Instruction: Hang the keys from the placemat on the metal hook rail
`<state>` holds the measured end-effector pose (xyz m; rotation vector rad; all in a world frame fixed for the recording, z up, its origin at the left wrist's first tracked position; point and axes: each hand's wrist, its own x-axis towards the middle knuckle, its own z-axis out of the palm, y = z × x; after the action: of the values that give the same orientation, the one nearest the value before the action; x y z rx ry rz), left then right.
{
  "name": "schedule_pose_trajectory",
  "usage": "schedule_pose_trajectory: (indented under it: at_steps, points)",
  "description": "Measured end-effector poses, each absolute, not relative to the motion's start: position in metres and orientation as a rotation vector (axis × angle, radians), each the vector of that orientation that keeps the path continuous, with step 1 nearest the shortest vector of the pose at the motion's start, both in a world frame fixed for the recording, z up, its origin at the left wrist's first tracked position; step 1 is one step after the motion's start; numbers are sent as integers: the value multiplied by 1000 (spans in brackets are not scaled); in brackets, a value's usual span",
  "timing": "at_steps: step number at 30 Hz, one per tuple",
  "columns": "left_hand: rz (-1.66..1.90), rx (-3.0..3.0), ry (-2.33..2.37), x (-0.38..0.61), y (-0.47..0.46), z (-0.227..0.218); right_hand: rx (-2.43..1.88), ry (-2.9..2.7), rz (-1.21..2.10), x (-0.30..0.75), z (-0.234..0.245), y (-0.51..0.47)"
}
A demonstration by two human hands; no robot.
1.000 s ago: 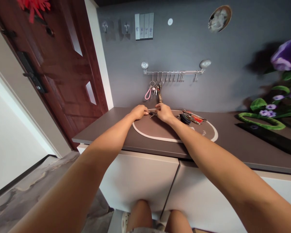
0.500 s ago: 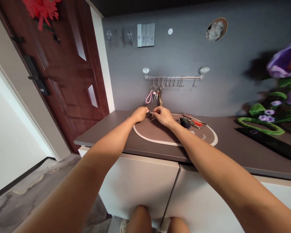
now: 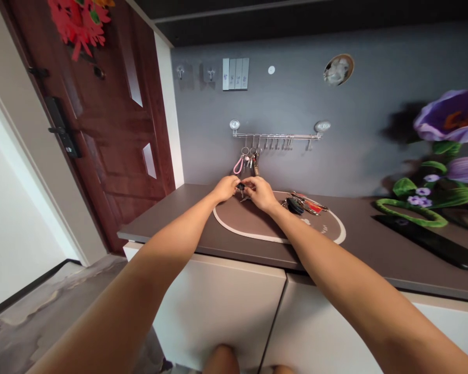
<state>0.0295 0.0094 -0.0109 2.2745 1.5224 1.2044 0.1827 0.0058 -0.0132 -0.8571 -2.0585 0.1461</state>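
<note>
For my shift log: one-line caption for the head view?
Left hand and right hand pinch a key bunch together above the oval mat.

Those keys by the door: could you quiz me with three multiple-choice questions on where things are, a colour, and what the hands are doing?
1. Where does the spare bunch of keys lie?
A. on the oval mat
B. on the floor
C. on the door handle

2. What colour is the loop hanging from the hook rail?
A. green
B. pink
C. yellow

3. How are the left hand and right hand placed?
A. far apart
B. one on the door
C. together, both pinching a small set of keys

A: it rests on the mat, right of the hands. B: the loop is pink. C: both hands' fingertips meet on the keys.
</note>
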Motion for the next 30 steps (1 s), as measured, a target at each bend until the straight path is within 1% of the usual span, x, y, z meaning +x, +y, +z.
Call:
schedule_pose_trajectory:
  at_steps: [6, 12, 24, 30]
  points:
    - [1172, 2105, 1367, 32, 10, -13, -865, -2023, 145, 183, -11, 5]
    - [1240, 2019, 1244, 33, 8, -13, -903, -1984, 166, 182, -10, 4]
    - [1246, 1986, 1179, 34, 12, -16, -954, -1982, 90, 184, -7, 1]
    - [1233, 2158, 1196, 36, 11, -15, -953, -1925, 107, 187, -7, 2]
